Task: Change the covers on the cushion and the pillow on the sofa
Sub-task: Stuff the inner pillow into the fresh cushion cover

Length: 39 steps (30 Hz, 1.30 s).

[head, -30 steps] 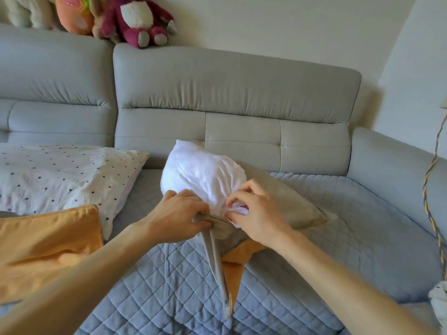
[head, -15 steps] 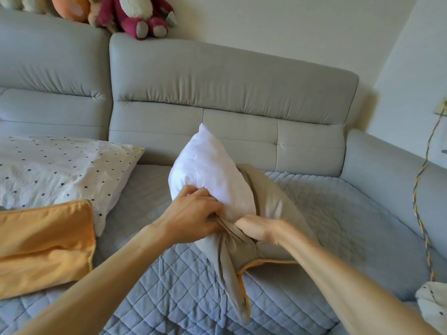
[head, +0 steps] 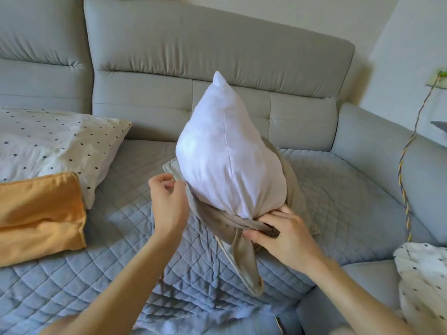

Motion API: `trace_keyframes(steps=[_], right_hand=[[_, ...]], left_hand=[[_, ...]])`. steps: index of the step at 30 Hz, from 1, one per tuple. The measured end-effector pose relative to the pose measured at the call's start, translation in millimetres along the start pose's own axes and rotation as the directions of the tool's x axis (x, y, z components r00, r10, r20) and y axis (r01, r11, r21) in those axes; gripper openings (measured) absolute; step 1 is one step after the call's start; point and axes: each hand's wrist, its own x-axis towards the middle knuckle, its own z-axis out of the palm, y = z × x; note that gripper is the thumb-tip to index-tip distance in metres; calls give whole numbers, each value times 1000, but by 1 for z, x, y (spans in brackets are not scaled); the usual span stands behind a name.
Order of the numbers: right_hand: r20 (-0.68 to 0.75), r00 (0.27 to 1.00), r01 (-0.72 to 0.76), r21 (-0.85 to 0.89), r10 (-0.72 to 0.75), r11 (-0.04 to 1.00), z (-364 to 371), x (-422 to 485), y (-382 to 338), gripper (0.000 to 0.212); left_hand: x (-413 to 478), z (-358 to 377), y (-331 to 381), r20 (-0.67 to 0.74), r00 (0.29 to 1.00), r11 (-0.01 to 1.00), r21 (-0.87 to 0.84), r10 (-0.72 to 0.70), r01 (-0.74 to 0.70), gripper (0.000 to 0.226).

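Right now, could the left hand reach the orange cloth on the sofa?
Probably yes: only bare quilt lies between the left hand and the orange cloth, though it pinches the beige cover.

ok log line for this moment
white insert mostly out of beige cover | left hand pinches cover edge | right hand grips cover opening

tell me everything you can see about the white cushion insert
The white cushion insert is plump fabric with a seam down its middle. It stands on end, pointed corner up, mostly out of the beige cover bunched round its base. The right hand pinches that cover at the base; the left hand holds its edge.
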Motion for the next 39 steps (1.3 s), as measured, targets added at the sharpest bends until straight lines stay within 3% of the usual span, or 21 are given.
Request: trace_keyframes(steps=[2, 4, 5, 6, 8, 10, 11, 14, 17, 20, 22, 26, 30, 33, 35, 37, 39], right_hand=[[201, 977, -68, -13, 69, 998, -13, 2, -8, 23], [387, 920, -94, 62, 63, 994, -35, 10, -19, 23], [383, 921, -151, 183, 71, 971, -50, 17, -26, 25], [302, 946, -215, 320, 115, 923, -66, 25, -32, 32], [-36, 969, -199, 476, 245, 856, -95, 51, -34, 49], [-287, 906, -168, 432, 312, 886, -117, 85, -31, 51], [-307, 892, -199, 392, 332, 898, -127, 102, -32, 58], [-49, 927, -339, 314, 372, 887, -145, 147, -36, 103], [90, 932, -362, 256, 351, 896, -145, 165, -34, 117], [52, 917, -400, 134, 396, 907, -137, 162, -18, 105], [-17, 909, -412, 92, 415, 906, -122, 150, -7, 92], [-198, 930, -295, 101, 310, 950, -96, 122, 4, 54], [-275, 924, -229, 161, 267, 960, -96, 97, 7, 49], [-303, 914, -208, 218, 268, 954, -98, 80, 8, 55], [-301, 916, -205, 224, 267, 953, -96, 71, 9, 62], [-309, 913, -200, 234, 268, 951, -95, 66, 9, 63], [-305, 907, -208, 278, 292, 938, -97, 63, 9, 59]], left_hand=[[19, 0, 6, 135, 984, 993, 5, -116, 116, 32], [21, 5, 15, 258, 964, 998, 9, -70, 70, 29], [19, 10, 20, 309, 950, 999, 28, -40, 33, 30], [18, 16, 24, 350, 936, 998, 58, -20, -1, 29], [15, 31, 36, 398, 917, 994, 91, 14, -54, 25], [11, 47, 43, 411, 910, 989, 96, 60, -109, 22], [7, 54, 47, 416, 905, 985, 100, 89, -143, 20], [0, 72, 46, 451, 869, 960, 82, 204, -268, 18], [5, 80, 44, 450, 857, 934, 120, 252, -338, 19], [13, 74, 49, 287, 934, 951, 158, 213, -266, 20], [21, 68, 47, 233, 949, 921, 275, 214, -275, 15], [26, 68, 50, 335, 905, 679, 602, 264, -421, 27], [24, 64, 56, 379, 860, 460, 730, 342, -505, 25], [15, 57, 52, 498, 837, 203, 817, 225, -540, 28], [10, 54, 49, 509, 817, 184, 805, 272, -563, 24], [4, 53, 47, 500, 748, 191, 761, 436, -620, 19], [-4, 54, 47, 528, 702, 197, 714, 479, -672, 20]])
